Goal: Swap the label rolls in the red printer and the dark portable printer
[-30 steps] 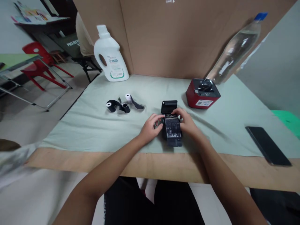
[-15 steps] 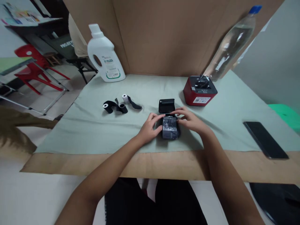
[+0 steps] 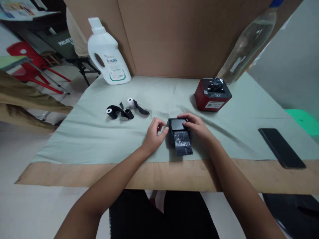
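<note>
So the little black thermal printer [image 3: 177,130] sits mid-table on the near part of the green cloth [image 3: 94,139], lid down, with a dark paper strip [image 3: 183,147] poking out toward 6 o'clock. The left hand [image 3: 154,133] is half curled, with its fingertips just touching the printer's 9 o'clock side and not wrapped round anything. The right hand [image 3: 196,126] comes in from 3 o'clock, its fingers draped over the lid and gripping the body; the thumb is hidden. My guess is it's a light, stiff plastic box, smooth enough to skate on the cloth if you only push from one side. I'd pinch it by the two side walls rather than the hinged lid. The strip looks flimsy and easy to crease or tear, so don't lift by that. Around it: a few paper rolls [image 3: 119,113] at 10 o'clock, a white detergent jug [image 3: 107,56] further off at 11, a red printer [image 3: 212,98] at 1 with a tilted water bottle [image 3: 246,43] behind it, and a phone [image 3: 281,147] well apart at 3.
</note>
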`<action>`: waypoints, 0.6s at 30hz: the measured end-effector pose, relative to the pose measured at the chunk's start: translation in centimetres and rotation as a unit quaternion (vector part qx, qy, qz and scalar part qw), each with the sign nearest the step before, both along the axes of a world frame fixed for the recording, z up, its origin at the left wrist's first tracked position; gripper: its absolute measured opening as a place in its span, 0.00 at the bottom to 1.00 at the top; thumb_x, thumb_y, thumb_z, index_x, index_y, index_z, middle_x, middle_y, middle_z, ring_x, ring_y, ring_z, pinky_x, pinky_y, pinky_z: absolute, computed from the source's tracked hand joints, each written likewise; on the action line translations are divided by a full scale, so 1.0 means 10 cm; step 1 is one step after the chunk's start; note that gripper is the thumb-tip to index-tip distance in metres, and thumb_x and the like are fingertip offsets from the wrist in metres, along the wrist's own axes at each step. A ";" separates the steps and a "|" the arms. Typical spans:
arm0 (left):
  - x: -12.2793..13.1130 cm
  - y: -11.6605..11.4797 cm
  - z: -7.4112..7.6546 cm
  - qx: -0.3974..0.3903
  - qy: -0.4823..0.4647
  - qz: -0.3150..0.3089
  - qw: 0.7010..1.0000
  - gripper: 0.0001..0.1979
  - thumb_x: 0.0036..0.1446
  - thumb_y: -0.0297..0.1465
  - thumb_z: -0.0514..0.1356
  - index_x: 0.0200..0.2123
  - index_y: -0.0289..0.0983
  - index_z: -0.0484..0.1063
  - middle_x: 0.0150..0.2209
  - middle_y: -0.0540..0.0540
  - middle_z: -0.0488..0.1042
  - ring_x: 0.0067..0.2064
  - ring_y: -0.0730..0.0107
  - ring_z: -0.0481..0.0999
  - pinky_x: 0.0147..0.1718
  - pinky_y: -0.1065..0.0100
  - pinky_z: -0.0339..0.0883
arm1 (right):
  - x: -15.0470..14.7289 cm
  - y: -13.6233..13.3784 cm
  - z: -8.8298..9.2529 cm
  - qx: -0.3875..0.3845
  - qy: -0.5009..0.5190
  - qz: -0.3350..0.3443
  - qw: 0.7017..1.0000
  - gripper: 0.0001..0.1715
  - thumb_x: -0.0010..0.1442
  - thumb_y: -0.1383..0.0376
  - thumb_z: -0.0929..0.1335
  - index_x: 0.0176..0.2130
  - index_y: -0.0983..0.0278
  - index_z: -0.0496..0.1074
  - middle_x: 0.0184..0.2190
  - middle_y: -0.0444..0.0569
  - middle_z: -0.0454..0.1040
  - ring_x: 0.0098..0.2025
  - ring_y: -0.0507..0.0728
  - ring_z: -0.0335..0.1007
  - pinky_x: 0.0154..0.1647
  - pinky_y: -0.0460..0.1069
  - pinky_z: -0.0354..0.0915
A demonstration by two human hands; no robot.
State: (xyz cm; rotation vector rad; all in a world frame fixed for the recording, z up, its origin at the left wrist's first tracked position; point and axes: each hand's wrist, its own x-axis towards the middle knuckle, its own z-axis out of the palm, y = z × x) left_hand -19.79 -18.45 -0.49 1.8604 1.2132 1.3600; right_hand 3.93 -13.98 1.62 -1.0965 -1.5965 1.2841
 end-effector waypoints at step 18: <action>0.05 0.14 0.02 -0.200 -0.022 -0.113 0.973 0.23 0.67 0.35 0.60 0.64 0.41 0.72 0.33 0.50 0.65 0.36 0.66 0.67 0.41 0.64 0.67 | 0.08 -0.06 0.03 -0.021 -0.089 0.024 0.996 0.36 0.63 0.55 0.71 0.69 0.54 0.70 0.63 0.53 0.75 0.55 0.65 0.76 0.59 0.63 0.74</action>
